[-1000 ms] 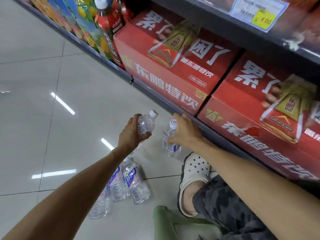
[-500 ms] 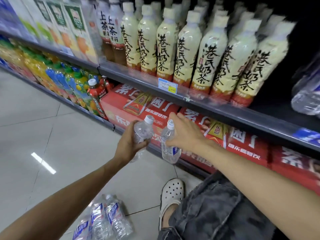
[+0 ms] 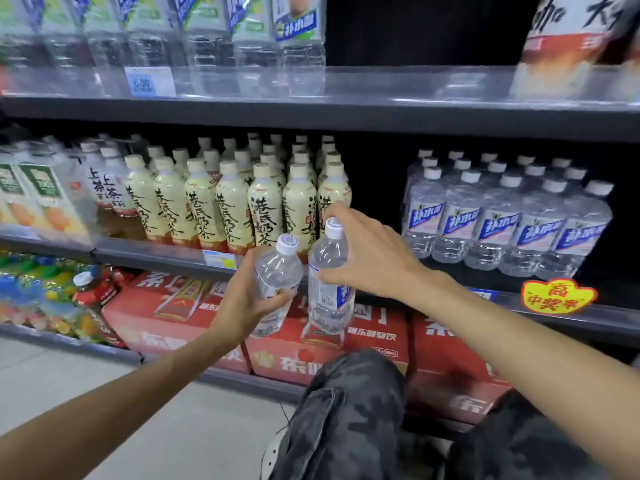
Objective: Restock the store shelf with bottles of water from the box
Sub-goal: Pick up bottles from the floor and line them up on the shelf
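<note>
My left hand [image 3: 247, 299] grips a clear water bottle [image 3: 277, 271] around its body, white cap up and tilted slightly left. My right hand [image 3: 367, 251] holds a second water bottle [image 3: 329, 292] by its neck and shoulder, upright, its blue label facing right. Both bottles hang in the air side by side in front of the middle shelf [image 3: 554, 317]. On that shelf, to the right, several matching water bottles [image 3: 498, 216] stand in rows. A dark gap [image 3: 375, 202] lies between them and the milk tea bottles.
Cream milk tea bottles [image 3: 235, 202] fill the middle shelf's left part, with juice cartons [image 3: 38, 202] further left. Red drink cases [image 3: 374, 337] sit on the bottom shelf. The upper shelf [image 3: 381, 112] carries more clear bottles. My knees in camouflage trousers [image 3: 349, 410] are below.
Both hands have lifted the two bottles from near the floor up to the middle shelf's height. The view has tilted up, so the bottles lying on the floor are out of sight.
</note>
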Motion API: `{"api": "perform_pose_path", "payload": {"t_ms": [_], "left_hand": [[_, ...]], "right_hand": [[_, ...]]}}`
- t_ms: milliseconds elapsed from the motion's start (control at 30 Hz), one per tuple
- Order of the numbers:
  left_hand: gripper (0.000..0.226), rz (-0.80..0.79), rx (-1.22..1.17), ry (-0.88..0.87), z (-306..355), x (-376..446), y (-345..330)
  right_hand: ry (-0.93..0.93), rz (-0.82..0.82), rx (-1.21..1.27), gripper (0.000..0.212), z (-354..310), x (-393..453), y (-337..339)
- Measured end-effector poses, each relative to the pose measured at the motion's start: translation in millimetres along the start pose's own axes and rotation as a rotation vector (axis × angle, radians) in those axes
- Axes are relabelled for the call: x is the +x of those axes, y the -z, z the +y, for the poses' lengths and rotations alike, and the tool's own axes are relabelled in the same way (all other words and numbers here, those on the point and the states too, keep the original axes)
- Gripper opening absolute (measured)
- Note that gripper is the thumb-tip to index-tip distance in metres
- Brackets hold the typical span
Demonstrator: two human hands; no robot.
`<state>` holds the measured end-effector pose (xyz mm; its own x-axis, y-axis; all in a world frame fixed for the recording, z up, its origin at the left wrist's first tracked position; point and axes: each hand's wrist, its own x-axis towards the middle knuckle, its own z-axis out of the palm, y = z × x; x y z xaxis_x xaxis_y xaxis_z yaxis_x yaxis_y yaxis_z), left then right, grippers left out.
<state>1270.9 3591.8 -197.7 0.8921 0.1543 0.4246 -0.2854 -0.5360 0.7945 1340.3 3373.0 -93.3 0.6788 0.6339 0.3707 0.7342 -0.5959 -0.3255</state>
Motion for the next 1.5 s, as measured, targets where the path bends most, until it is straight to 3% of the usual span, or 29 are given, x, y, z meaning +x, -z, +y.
{"api": "perform_pose_path", "payload": {"t_ms": [300,533,667,933,1300,1500], "left_hand": [[0.069,-0.100,-0.085,-0.245,95.9,62.6,-74.2],[0.068,-0.190,-0.088,-0.350,129.4,103.2,-128.9],[0.069,-0.189,0.074,-0.300,129.6,115.7,-150.8],[0.075,-0.306,-0.148,-0.170,112.3,139.7,-179.4],[0.065,-0.328,-0.154,-0.053,78.5,153.5,-197.1],[0.071,-0.337,-0.237,0.021,63.8,160.4,-193.9]], "right_hand": [[-0.136,0.270,-0.148,0.060,54.8,-35.0,103.8],[-0.207,0.373,-0.298,0.060,99.7,-49.9,123.5],[-0.260,0.381,-0.340,0.061,124.9,-55.4,110.1],[-0.419,0.368,-0.219,0.066,160.2,-44.2,83.4],[-0.533,0.398,-0.169,0.081,195.2,-22.9,47.4],[-0.477,0.249,-0.288,0.090,203.2,-11.2,47.7]]}}
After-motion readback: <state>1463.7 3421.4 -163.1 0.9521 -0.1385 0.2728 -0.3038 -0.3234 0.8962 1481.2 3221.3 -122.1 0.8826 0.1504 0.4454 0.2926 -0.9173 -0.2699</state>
